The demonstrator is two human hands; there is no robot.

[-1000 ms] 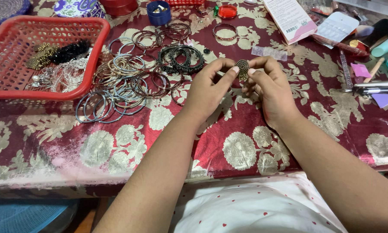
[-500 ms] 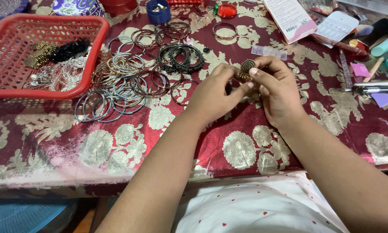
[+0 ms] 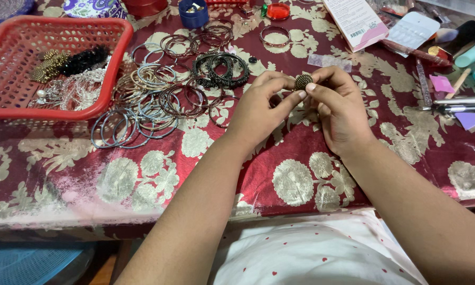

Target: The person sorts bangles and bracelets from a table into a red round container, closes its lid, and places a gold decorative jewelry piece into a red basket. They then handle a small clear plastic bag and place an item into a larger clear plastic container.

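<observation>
My left hand (image 3: 261, 108) and my right hand (image 3: 339, 108) meet above the red and gold cloth (image 3: 301, 174). Together they pinch a small round dark ornament (image 3: 303, 82) with a studded dome between their fingertips. The left thumb and forefinger press its left side, the right forefinger and thumb its right. Just left of my hands lies a heap of several metal bangles (image 3: 153, 97), and a dark beaded bangle set (image 3: 221, 68) sits just behind my left hand.
A red plastic basket (image 3: 105, 92) at the left holds tangled jewellery. At the back stand a blue cup (image 3: 193, 13), a red-topped pot (image 3: 277, 10) and a pink and white box (image 3: 358, 21). Pens, tubes and cosmetics (image 3: 454, 103) crowd the right edge.
Both hands have shifted slightly with the ornament, turning it between the fingertips so its round studded face shows upward. The bangles and the basket lie as before.
</observation>
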